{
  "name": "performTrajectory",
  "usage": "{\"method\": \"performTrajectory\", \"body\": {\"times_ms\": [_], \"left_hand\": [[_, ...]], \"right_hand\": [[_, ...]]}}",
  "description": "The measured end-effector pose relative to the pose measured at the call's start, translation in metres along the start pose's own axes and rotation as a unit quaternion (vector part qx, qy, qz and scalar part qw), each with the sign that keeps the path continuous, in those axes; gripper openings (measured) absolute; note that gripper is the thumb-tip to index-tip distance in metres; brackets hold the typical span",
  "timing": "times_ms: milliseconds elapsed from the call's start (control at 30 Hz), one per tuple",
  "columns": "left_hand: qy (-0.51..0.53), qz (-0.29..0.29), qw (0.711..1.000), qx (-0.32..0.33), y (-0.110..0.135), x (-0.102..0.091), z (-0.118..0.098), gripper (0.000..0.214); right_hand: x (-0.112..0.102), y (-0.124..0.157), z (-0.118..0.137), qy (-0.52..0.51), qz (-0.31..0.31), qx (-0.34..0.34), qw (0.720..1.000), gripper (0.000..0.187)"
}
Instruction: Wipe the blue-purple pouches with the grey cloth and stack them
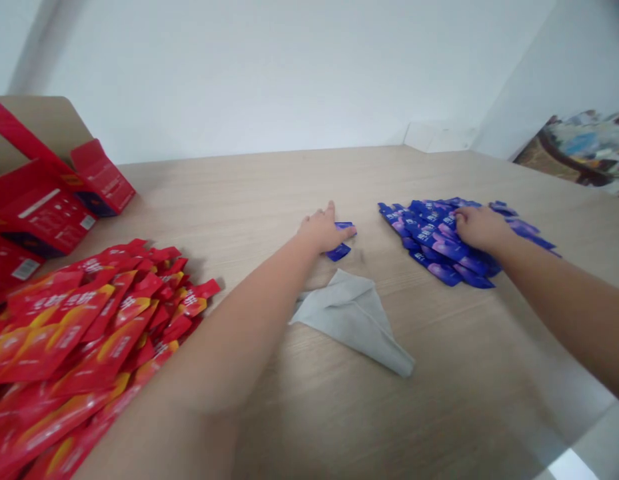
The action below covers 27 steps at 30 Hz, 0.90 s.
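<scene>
My left hand (323,230) rests on the middle of the table, fingers spread, index finger stretched forward and thumb out to the right. Beneath and beside it lie purple-blue sachets (338,253), partly covered by the hand. To the right, my right hand (482,228) reaches onto a spread pile of the same purple sachets (434,243). Its thumb and index finger close at a sachet on top of the pile; the other fingers are mostly hidden. A crumpled grey cloth (352,313) lies nearer me, just below the loose sachets.
A large heap of red-and-orange sachets (104,313) covers the table's left side. Behind it stand open red cardboard boxes (44,207). A white wall (289,73) bounds the far table edge, with a small white box (432,137) against it. Cluttered items (589,143) show at far right.
</scene>
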<state>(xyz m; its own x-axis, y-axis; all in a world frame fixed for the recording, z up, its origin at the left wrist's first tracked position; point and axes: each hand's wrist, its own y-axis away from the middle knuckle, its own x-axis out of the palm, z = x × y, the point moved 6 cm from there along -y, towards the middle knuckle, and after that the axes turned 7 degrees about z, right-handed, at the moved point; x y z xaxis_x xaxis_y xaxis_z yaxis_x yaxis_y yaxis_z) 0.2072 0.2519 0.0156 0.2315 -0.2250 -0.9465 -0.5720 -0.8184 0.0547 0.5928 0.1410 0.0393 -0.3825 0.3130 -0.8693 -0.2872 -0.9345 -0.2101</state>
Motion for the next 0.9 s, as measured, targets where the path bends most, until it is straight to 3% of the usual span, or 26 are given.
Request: {"method": "performTrajectory", "body": {"times_ms": [33,100,200,300,433,533,667,767,900], "left_hand": [[-0.011,0.018,1.0,0.0,-0.009,0.003,-0.001,0.101],[-0.03,0.05,0.998,0.009,-0.022,0.009,-0.003,0.079],[-0.054,0.063,0.996,0.028,-0.033,0.01,-0.003,0.049],[-0.071,0.045,0.996,0.03,-0.034,-0.001,0.005,0.042],[-0.061,-0.016,0.998,0.01,-0.013,-0.027,0.025,0.037],[-0.032,-0.075,0.997,0.014,0.029,-0.042,0.039,0.032],[0.01,-0.083,0.994,0.067,0.115,-0.041,0.043,0.041],[0.035,-0.066,0.991,0.113,0.19,-0.029,0.036,0.048],[0.071,0.018,0.98,0.183,0.27,-0.002,0.022,0.065]], "right_hand": [[0.001,0.0,-0.002,0.024,-0.009,0.003,1.0,0.04],[0.001,0.003,0.004,0.077,-0.043,0.004,0.996,0.043],[0.017,0.017,0.048,0.115,-0.039,-0.073,0.99,0.047],[0.061,0.046,0.118,0.076,0.058,-0.202,0.975,0.051],[0.123,0.071,0.195,0.038,0.13,-0.248,0.959,0.055],[0.154,0.067,0.234,0.041,0.144,-0.274,0.95,0.062],[0.174,0.057,0.264,0.067,0.166,-0.307,0.935,0.047],[0.174,0.06,0.266,0.088,0.172,-0.322,0.927,0.039],[0.162,0.069,0.245,0.113,0.174,-0.315,0.926,0.039]]}}
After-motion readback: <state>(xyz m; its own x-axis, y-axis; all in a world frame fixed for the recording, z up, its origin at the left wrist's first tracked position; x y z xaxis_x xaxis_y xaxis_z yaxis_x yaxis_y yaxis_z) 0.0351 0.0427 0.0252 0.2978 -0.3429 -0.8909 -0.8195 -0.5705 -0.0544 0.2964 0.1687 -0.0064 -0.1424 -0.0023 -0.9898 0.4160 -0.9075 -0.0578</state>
